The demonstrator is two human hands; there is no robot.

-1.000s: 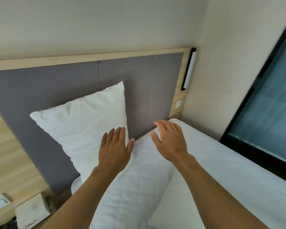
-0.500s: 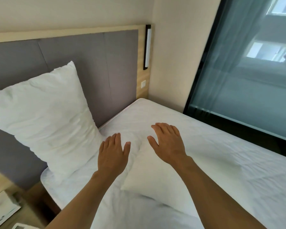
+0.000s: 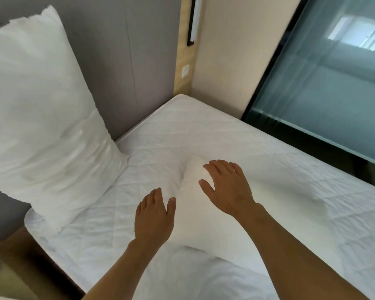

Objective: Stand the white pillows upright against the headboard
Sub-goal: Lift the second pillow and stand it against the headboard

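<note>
One white pillow (image 3: pixel 39 118) stands upright at the left, leaning on the grey padded headboard (image 3: pixel 126 59). A second white pillow (image 3: pixel 206 219) lies flat on the white quilted mattress (image 3: pixel 204 135) in front of me. My left hand (image 3: pixel 154 215) hovers open over that flat pillow's left edge, fingers spread. Palm down and open, my right hand (image 3: pixel 227 187) is over the pillow's far corner; I cannot tell whether it touches. Neither hand holds anything.
A wooden trim strip with a black-framed light bar (image 3: pixel 193 20) and a wall switch (image 3: pixel 185 71) ends the headboard. A beige wall and a large glass window (image 3: pixel 325 87) border the bed's far side. A wooden nightstand (image 3: pixel 7 267) sits at the lower left.
My view has swung right and down from the headboard toward the mattress. Both hands have left the upright pillow and moved over the flat pillow.
</note>
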